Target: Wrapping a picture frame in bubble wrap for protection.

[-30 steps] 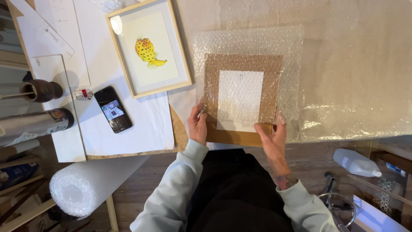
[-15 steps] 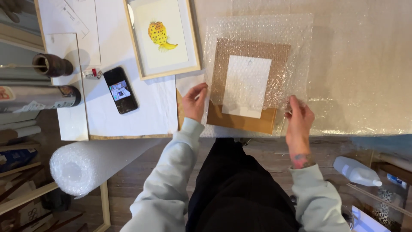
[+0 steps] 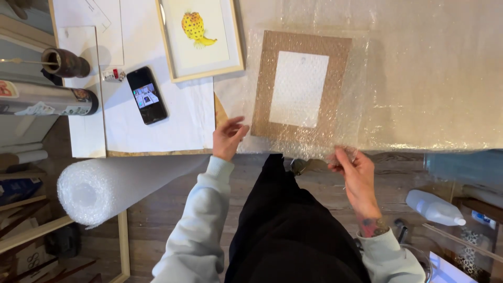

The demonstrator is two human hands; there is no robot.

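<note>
A brown cardboard mat with a white centre lies on the table under a sheet of clear bubble wrap. My left hand is at the sheet's lower left corner, fingers apart and touching its edge. My right hand is just off the table's near edge, pinching the bubble wrap's lower right edge between thumb and fingers.
A wood-framed picture of a yellow fish lies left of the mat, with a black phone on white paper beside it. A bubble wrap roll sits below the table on the left. A white bottle lies at lower right.
My right hand has dropped from the sheet's right side to below the table edge, now pinching the wrap. My left hand slid off the mat's corner to the left.
</note>
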